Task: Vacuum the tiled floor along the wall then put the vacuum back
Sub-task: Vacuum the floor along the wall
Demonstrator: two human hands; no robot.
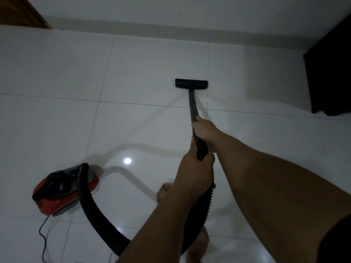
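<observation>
While gripped, vacuum (64, 188) looks red-and-black.

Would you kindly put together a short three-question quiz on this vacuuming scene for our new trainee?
1. True or false: the floor head is pressed right against the wall.
2. Multiple choice: what do both hands grip? A) the power cord B) the black wand C) the red canister
3. Fill in: the red canister sits on the tiled floor to the person's ____.

Key
1. False: bare tile shows between head and wall.
2. B: the right hand grips the wand higher up, and the left hand grips it where it meets the hose.
3. Left.
</observation>
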